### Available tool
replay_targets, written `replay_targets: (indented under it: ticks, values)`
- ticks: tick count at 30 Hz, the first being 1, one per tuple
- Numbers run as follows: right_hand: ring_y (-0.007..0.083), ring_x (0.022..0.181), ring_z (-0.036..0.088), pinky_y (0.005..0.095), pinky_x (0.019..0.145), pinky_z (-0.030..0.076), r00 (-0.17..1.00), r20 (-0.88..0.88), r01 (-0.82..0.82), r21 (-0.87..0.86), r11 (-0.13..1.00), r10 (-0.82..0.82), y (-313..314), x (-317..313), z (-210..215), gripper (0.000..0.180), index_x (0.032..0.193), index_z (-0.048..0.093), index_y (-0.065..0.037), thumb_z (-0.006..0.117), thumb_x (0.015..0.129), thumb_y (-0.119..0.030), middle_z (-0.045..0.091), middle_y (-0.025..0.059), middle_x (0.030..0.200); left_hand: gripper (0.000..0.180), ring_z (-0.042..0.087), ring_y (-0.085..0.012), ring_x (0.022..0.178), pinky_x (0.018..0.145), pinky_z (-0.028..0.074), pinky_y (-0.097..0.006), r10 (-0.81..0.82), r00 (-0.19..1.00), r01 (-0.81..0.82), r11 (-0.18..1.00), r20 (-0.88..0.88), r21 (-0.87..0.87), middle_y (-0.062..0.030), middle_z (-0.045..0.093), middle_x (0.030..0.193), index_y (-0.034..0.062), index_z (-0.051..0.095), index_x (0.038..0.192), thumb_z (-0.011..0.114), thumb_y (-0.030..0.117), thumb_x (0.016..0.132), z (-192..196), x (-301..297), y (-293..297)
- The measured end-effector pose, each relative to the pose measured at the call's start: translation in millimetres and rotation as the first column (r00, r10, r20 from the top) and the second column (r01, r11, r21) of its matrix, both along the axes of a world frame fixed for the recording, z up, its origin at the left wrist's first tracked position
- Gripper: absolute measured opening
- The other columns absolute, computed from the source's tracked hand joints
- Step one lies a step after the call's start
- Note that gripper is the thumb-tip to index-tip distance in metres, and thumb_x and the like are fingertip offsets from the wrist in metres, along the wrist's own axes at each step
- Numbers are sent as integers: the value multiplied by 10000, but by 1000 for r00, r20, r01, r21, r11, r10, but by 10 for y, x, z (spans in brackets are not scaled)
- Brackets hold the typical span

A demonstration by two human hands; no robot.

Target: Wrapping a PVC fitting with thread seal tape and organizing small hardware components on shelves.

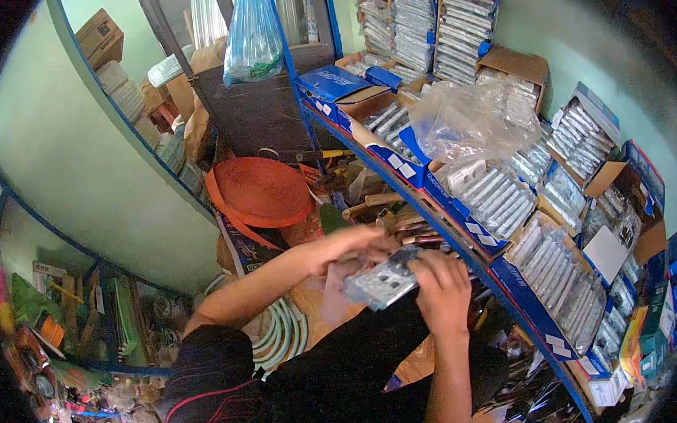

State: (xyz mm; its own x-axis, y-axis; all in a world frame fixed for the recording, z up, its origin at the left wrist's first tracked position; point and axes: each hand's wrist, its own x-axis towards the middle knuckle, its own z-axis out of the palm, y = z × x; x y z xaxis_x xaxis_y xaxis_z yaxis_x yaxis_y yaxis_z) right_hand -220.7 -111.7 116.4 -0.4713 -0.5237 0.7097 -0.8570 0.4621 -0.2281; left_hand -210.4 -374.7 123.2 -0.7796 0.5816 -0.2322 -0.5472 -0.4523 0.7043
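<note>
My right hand is closed on a whitish rectangular plate in clear plastic, with dark square cut-outs in its face; it looks like an electrical wall plate. A dark patch of wrapping shows at its upper edge. My left hand is beside the plate's far left end, smeared by motion, so its grip is unclear. Below that hand hangs a blurred pale pink sheet, perhaps thin plastic or cloth. Both hands are in front of my dark shirt, left of the blue shelf edge.
On the shelf at right are open blue boxes packed with plastic-wrapped plates, and a crumpled clear bag. Ahead stand a large orange roll and a hanging blue bag. Pale green coiled hose lies below my left arm.
</note>
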Motion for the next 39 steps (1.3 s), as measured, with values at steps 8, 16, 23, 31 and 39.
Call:
replay_targets:
  ticks: [8,16,23,31,39]
  values:
    - [353,1089,668,447,924,547,980,147,147,-111,983,-130,-203,-32,-162,415,1220,606,-89,728,826,-43,663,137,1176,594,640,-121,880,776,536,-299,-188,951,-45,704,-247,-709,-29,708,1049,15,657,1191,867,417,807,-139,-261,-73]
    - [380,947,698,467,749,594,898,415,129,64,990,-144,-180,-124,-324,537,1394,508,-127,723,910,-221,670,161,1167,940,658,-391,1138,981,514,-454,-607,766,-511,-372,-214,-775,-226,665,1275,87,475,1477,807,497,699,726,-1424,-1698]
    - [407,970,689,487,747,594,862,489,96,98,991,-132,-299,-173,-335,593,1427,466,-133,726,903,-233,669,176,1159,1037,602,-369,1257,1027,498,-456,-535,837,-292,-617,117,-731,-203,613,1380,117,427,1518,794,542,647,943,-2250,-2092]
    - [344,1005,700,452,818,570,794,594,136,35,990,-130,-294,-266,-317,516,1371,539,-100,740,904,-192,684,170,1155,932,625,-341,1219,991,520,-437,-501,858,-280,-643,115,-713,-197,635,1347,162,551,1422,781,506,587,1208,-2499,-2291]
    - [324,924,708,428,789,574,859,474,229,-25,973,-191,-86,-330,-332,497,1357,564,-78,742,897,-141,693,178,1070,811,656,-350,1121,895,544,-457,-454,842,-114,-678,291,-726,-170,682,1246,123,669,1273,791,514,573,1089,-2694,-2257]
